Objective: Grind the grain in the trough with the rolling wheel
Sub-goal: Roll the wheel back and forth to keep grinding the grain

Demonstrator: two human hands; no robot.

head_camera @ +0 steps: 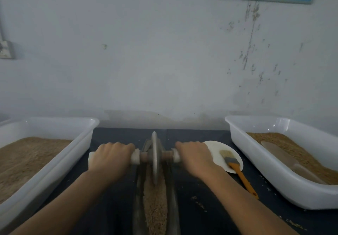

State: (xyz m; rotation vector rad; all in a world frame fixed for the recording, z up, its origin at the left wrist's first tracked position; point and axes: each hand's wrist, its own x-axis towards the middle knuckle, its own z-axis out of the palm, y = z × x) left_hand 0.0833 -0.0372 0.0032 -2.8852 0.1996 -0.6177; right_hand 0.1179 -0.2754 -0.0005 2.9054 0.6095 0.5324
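Note:
A narrow dark metal trough (174,205) runs away from me down the middle of the dark table. Brown grain (155,209) fills its channel. A thin grey rolling wheel (155,158) stands on edge in the trough's far half, on a wooden axle with white-wrapped handles. My left hand (109,157) grips the left handle. My right hand (194,155) grips the right handle. Both sets of fingers curl over the top of the axle.
A white tub (60,163) of brown meal sits at the left. Another white tub (256,163) at the right holds grain and a scoop (285,159). A white plate (215,148) bears an orange-handled brush (237,170). Spilled grain (198,202) dots the table. The wall stands close behind.

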